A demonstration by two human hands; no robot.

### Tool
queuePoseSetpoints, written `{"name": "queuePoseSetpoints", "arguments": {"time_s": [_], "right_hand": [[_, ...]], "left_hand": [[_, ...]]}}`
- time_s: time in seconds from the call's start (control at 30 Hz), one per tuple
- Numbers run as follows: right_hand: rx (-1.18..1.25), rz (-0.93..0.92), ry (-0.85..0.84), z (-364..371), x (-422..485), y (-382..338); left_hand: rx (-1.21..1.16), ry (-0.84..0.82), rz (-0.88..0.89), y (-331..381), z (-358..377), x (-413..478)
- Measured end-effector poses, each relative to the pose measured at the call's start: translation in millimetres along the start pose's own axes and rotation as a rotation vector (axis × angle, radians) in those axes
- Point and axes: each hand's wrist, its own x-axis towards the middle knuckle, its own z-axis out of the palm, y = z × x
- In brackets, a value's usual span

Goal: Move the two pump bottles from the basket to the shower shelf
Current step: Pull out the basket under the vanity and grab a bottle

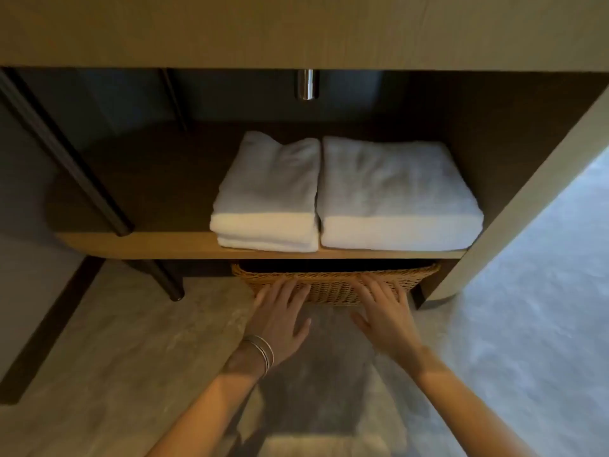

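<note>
Since there's only the head view, everything here comes from it.

- The shallow tan woven wicker basket (333, 286) sits on the grey stone floor (115, 341), tucked under the front edge of the light wooden vanity shelf (131, 244). Only its front wall and rim show. Its long axis runs left-right across your view.
- Your left hand (280, 313) is flat on the left part of the front wall, and your right hand (385, 315) is flat on the right part. On both hands the fingers are straight and slightly spread, with the tips touching the weave. Neither hand is curled round or pinching anything.
- Pump bottles: not visible. The basket interior is dark and covered by the shelf, so I can't tell where they stand. The shower shelf isn't in frame either.
- Key relation: the basket's opening lies ahead of your fingertips, back under the shelf. Both hands are about equally near and sit evenly on either side of the basket's middle. My read is that the basket has to slide straight toward you, across its long axis, before either bottle is reachable.
- Other items: two folded white towels (395, 199) sit side by side at the shelf's front edge, right above the basket. There are thin silver bangles (262, 352) on your left wrist.
</note>
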Motion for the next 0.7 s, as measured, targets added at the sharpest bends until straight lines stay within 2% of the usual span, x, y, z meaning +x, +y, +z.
{"name": "queuePoseSetpoints", "arguments": {"time_s": [0.27,0.43,0.7], "right_hand": [[-0.068,0.006,-0.119,27.6,30.5,10.9],[-0.07,0.012,-0.094,43.9,33.7,12.8],[-0.055,0.009,-0.013,51.8,21.2,7.2]], "left_hand": [[-0.012,-0.077,-0.024,-1.9,8.0,30.4],[-0.041,-0.125,-0.044,-0.9,27.8,36.0],[-0.039,-0.047,-0.011,1.6,40.7,23.5]]}}
